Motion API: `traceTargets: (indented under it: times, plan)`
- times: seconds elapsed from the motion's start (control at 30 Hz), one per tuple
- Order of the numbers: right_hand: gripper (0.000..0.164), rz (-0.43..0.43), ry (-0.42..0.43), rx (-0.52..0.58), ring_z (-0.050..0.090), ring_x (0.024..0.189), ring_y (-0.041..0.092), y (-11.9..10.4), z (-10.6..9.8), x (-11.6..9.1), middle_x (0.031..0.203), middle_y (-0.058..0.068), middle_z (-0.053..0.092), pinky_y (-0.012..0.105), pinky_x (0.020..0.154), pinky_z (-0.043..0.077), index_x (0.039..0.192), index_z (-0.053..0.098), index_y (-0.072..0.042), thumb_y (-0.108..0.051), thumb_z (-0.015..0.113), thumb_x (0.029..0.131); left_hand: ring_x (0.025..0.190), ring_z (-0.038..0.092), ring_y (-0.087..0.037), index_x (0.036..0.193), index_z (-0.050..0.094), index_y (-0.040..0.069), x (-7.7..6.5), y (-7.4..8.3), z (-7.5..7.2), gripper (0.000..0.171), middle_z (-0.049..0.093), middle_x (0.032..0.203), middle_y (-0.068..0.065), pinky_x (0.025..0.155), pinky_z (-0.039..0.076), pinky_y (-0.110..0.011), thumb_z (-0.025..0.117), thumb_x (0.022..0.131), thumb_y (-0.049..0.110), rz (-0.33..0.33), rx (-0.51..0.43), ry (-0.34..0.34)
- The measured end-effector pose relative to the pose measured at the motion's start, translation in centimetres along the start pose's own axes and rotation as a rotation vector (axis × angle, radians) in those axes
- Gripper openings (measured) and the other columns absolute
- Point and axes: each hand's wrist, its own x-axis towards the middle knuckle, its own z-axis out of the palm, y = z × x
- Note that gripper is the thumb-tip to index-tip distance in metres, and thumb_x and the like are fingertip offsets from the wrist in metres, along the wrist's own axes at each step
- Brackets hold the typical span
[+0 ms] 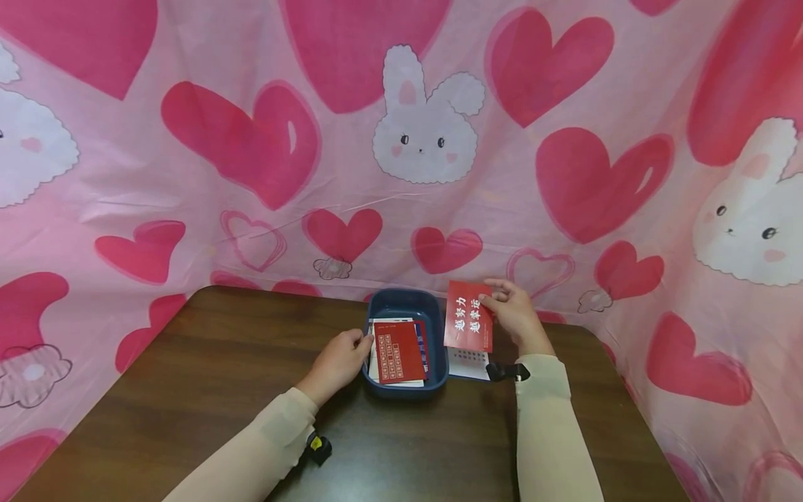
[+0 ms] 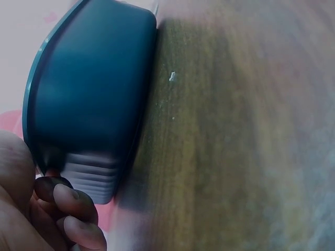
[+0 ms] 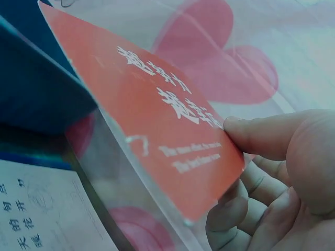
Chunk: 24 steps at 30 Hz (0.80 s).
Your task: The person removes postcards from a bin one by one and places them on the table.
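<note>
A dark blue plastic bin (image 1: 404,393) sits on the table, with a stack of cards in it topped by a red card with white characters in boxes (image 1: 401,354). My left hand (image 1: 337,362) grips the bin's left rim; in the left wrist view its fingers are curled beside the bin's outer wall (image 2: 91,73). My right hand (image 1: 517,317) pinches another red card (image 1: 461,321) with white Chinese characters by its right edge, raised and tilted right of the bin. Below it, a white card with printed characters (image 1: 469,364) lies on the table, partly hidden in the head view.
The brown wooden table (image 1: 251,362) extends to both sides and in front of the bin. Close behind it hangs a pink cloth (image 1: 282,244) printed with hearts and rabbits, which also runs along the left and right sides.
</note>
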Motion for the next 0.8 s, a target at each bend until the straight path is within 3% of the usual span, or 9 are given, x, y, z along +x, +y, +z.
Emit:
traceTargets:
  times: [0.1,0.27,0.5,0.8]
  plan:
    - [0.053,0.023,-0.005,-0.019,0.072,0.097,0.016,0.4,-0.4,0.0,0.119,0.005,0.069,0.029,0.082,0.068,0.159,0.062,-0.012,-0.02,0.076,0.11,0.089,0.063,-0.022,0.109,0.076,0.013,0.1,0.0,0.1,0.031,0.071,0.094,-0.005,0.078,0.053,-0.036,0.061,0.117,0.039,0.002,-0.001,0.003]
    - [0.052,0.074,-0.031,-0.062,0.07,0.099,0.018,1.4,-1.0,0.0,0.12,0.009,0.068,0.029,0.081,0.067,0.158,0.062,-0.009,-0.02,0.076,0.109,0.088,0.063,-0.023,0.107,0.076,0.013,0.1,-0.1,0.0,0.031,0.07,0.092,-0.006,0.077,0.052,-0.035,0.061,0.117,0.039,0.007,-0.002,0.009]
    - [0.05,0.138,-0.099,-0.13,0.074,0.102,0.023,3.3,-1.2,0.2,0.136,0.022,0.073,0.032,0.08,0.065,0.155,0.063,-0.006,-0.02,0.075,0.109,0.089,0.064,-0.023,0.112,0.077,0.011,0.0,0.0,0.0,0.031,0.072,0.094,-0.006,0.079,0.055,-0.037,0.062,0.117,0.038,0.004,0.005,0.005]
    - [0.048,0.208,-0.173,-0.169,0.071,0.116,0.035,4.8,-0.9,0.1,0.143,0.024,0.067,0.038,0.087,0.066,0.152,0.062,-0.006,-0.021,0.075,0.108,0.087,0.063,-0.023,0.111,0.076,0.011,0.0,0.0,0.0,0.031,0.071,0.093,-0.006,0.076,0.053,-0.035,0.062,0.117,0.038,0.008,-0.002,0.004]
